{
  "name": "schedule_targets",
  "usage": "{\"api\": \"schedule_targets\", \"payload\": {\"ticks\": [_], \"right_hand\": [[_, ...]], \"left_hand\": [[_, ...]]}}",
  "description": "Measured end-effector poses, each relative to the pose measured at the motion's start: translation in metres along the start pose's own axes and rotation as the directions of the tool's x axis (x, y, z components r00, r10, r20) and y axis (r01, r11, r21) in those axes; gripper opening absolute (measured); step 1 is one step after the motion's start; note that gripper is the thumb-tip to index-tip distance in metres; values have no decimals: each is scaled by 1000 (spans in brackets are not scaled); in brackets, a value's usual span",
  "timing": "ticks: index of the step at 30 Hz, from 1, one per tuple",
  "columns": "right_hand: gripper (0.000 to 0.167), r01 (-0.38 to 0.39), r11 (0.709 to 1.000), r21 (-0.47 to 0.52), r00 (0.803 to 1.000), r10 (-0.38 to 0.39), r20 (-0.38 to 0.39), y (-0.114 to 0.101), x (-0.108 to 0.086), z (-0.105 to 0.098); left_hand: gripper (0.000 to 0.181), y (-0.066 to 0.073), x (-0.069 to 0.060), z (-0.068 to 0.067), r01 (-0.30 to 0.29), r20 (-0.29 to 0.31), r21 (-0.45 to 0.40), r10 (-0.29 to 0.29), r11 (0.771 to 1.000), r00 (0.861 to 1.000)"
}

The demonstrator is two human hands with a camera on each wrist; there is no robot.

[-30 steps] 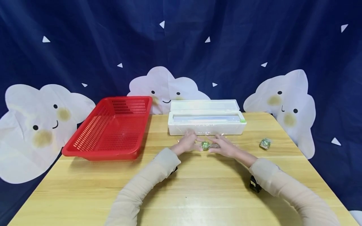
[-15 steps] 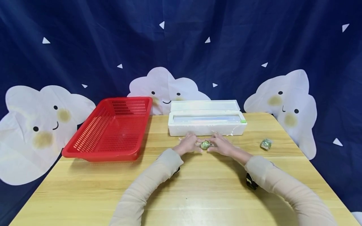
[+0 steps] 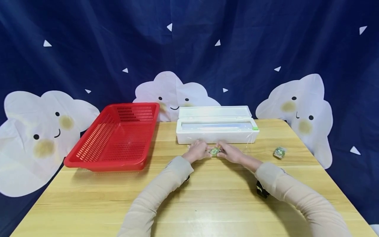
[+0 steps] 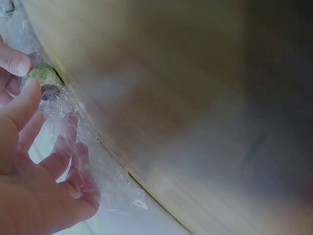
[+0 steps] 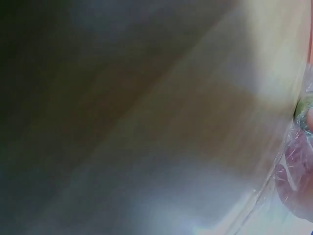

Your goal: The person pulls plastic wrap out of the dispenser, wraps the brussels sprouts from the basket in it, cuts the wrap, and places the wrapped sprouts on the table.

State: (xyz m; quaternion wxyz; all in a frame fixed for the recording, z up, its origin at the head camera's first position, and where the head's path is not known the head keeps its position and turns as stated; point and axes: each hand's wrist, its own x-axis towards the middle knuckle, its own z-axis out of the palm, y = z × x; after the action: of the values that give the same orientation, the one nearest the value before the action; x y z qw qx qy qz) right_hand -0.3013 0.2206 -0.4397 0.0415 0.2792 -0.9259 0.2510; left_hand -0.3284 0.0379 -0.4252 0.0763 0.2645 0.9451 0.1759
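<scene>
A small round green item point(image 3: 214, 151), its exact kind unclear, lies on the table in clear cling film point(image 4: 110, 166), between my two hands. My left hand point(image 3: 197, 150) has its thumb against the item, and its other fingers curl behind the film in the left wrist view. From the other side my right hand point(image 3: 231, 153) pinches film at the item with thumb and fingers. Behind both hands stands a long white cling film box point(image 3: 207, 137), lid raised, film hanging down its front. The right wrist view catches only the item's edge point(image 5: 304, 106) and some fingers.
A second green item wrapped in film point(image 3: 279, 152) lies to the right on the wooden table point(image 3: 207, 204). At the left stands a red perforated basket point(image 3: 105, 163). A green piece point(image 3: 255, 128) sits on the box's right end. A dark blue curtain point(image 3: 189, 42) hangs behind.
My hands have drawn closer together around the green item. The right fingers, spread along the film a second ago, now pinch in at the item. Box and basket are unmoved.
</scene>
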Motion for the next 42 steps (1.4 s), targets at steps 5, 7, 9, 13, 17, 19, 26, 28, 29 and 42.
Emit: {"api": "schedule_targets", "payload": {"ticks": [5,7,9,13,17,19,26,28,29,42], "right_hand": [[22,-63,994,88,997,58,57,3,2,-1],[21,-107,985,132,991,95,92,4,3,-1],[21,-139,976,165,986,120,119,5,4,-2],[23,-187,963,195,974,156,161,4,4,-4],[20,-204,960,191,966,166,197,0,3,-7],[18,-201,962,186,964,161,210,-1,2,-7],[20,-159,970,185,969,117,219,-12,-6,-6],[21,-154,971,182,969,112,222,-14,-9,-6],[21,-155,970,188,968,110,226,-15,-10,-6],[28,-197,957,211,956,140,258,-12,-16,-7]], "left_hand": [[40,-1,2,0,5,23,-24,-5,1000,1000],[38,-2,3,-1,10,47,-22,-9,1000,999],[36,-2,4,-2,22,69,-34,-20,999,997],[36,-2,5,-5,19,111,-44,-14,999,994],[37,-3,4,-5,-7,137,-45,13,999,990],[38,-4,3,-5,-34,164,-28,39,999,986],[37,-6,-7,-8,-145,238,13,138,989,961],[36,-7,-12,-8,-163,252,-10,160,987,954],[35,-8,-14,-8,-166,261,-31,168,986,951],[32,-103,27,32,-281,124,-301,329,911,936]]}}
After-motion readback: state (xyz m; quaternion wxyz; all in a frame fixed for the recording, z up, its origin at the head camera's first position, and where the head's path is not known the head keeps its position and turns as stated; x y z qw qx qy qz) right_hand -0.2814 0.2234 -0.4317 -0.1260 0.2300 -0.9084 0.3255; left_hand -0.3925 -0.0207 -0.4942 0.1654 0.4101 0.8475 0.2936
